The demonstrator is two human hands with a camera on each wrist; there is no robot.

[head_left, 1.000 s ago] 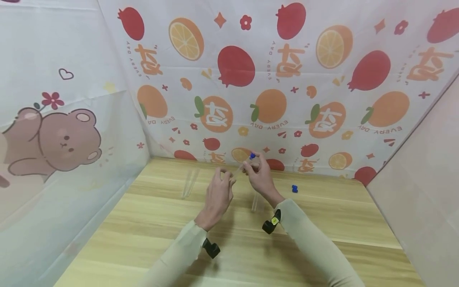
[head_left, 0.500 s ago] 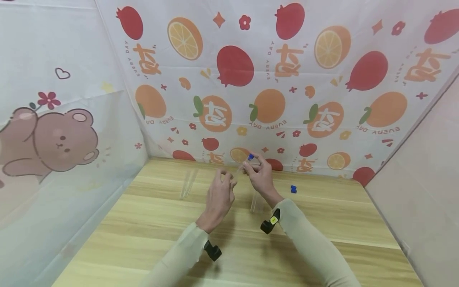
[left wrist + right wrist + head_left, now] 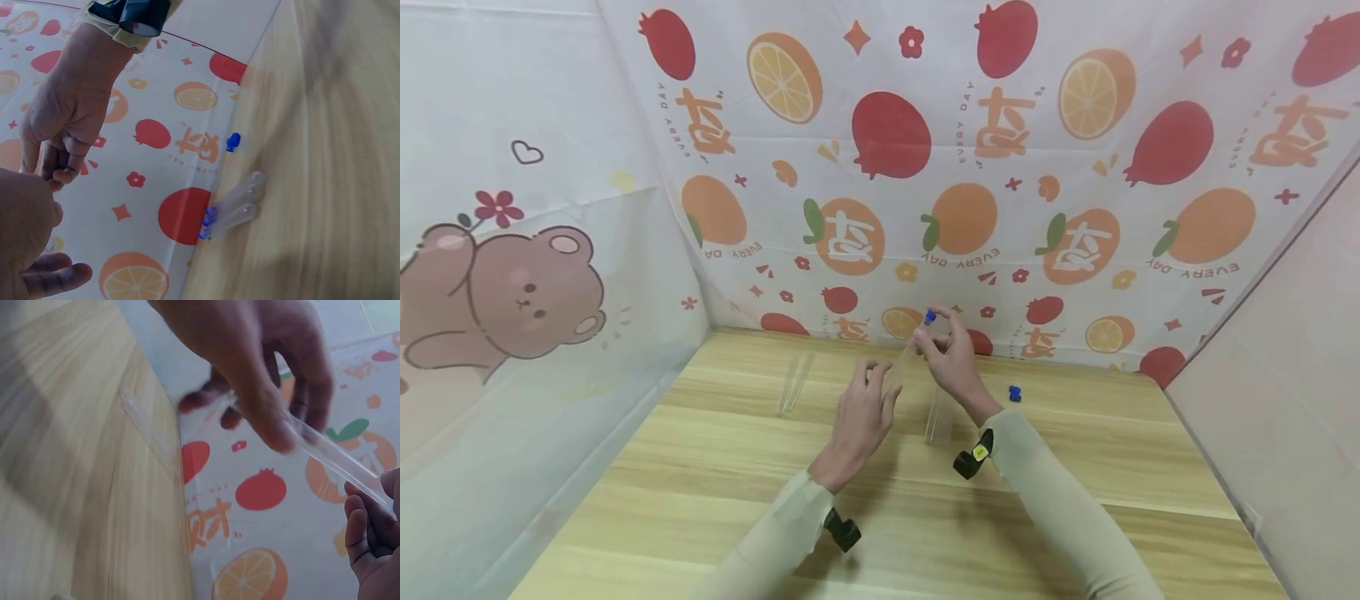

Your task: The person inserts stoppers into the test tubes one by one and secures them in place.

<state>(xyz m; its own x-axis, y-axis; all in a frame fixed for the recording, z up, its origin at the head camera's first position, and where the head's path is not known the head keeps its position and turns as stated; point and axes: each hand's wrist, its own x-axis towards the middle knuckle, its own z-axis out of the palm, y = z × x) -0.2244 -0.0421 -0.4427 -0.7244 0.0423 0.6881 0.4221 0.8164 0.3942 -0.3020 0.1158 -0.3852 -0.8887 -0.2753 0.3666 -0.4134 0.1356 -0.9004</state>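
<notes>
Left hand [image 3: 861, 414] with fingers loosely spread and thumb held apart, by the lower end of a clear tube [image 3: 906, 353]; cannot tell whether touching it. Right hand [image 3: 953, 360] pinching that tube near its upper end, just below a blue cap [image 3: 930, 317].

From left across the wooden table [image 3: 722, 467]: a bear-printed sheet [image 3: 542, 287] along the left edge, two loose tubes [image 3: 801, 382] lying side by side, then a strip of bare wood before the left hand. Along the back edge, near both hands, a fruit-printed sheet [image 3: 891, 135]; toward the front, a broad stretch of wood. Along the right edge, a plain panel [image 3: 1292, 333].

Clear tube aslant in the air between the hands, capped end up at the right. Beneath the right hand, lower tubes [image 3: 933, 417] on the wood; farther right, a small blue piece [image 3: 1015, 393].

From the left wrist, blue ends visible on those lower tubes, hidden in the head view. From the right wrist, tube shaft plainly visible between the hands, faint from the head.
</notes>
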